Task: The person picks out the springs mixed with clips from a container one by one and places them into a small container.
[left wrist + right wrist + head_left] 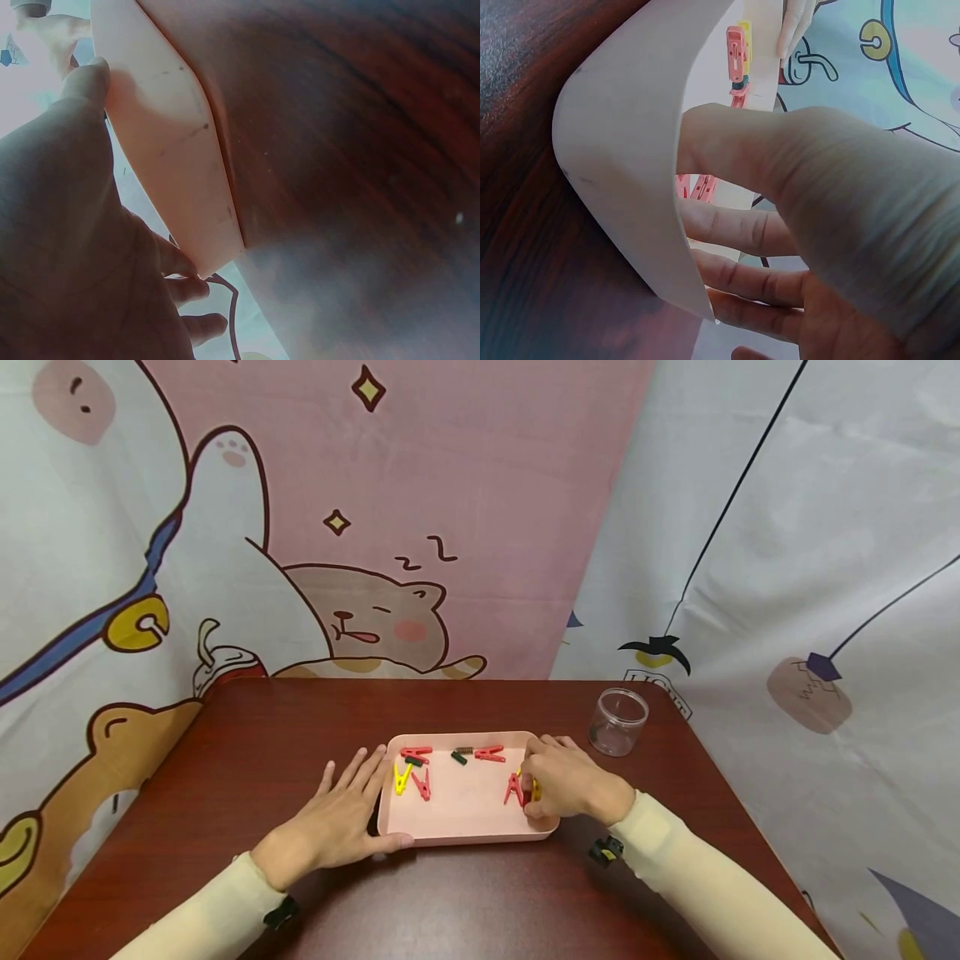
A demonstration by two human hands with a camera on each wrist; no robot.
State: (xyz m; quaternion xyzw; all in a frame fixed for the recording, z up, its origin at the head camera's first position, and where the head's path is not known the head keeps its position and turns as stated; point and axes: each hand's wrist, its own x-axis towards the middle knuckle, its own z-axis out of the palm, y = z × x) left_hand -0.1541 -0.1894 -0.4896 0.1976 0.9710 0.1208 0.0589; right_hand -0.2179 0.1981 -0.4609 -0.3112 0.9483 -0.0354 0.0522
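Observation:
A shallow pink tray (465, 818) lies on the table with small spring clips in it. Spread and straight, my left hand (337, 822) touches its left end, thumb against the front rim. At the right end my right hand (570, 781) reaches in with bent fingers, close over a red clip (513, 788) and a partly covered yellow one; whether the fingertips pinch a clip is hidden. Other red clips (490, 753) and a yellow clip (402, 779) lie farther left, with small dark green pieces (459, 758) near the back. The right wrist view shows red clips (736, 56) beyond the thumb.
A clear round jar (618, 722) stands open-topped on the table, behind and right of the tray. The dark red wooden table (300, 718) ends at a printed cloth backdrop (510, 527). The tray's raised wall (630, 135) stands in front of my right fingertips.

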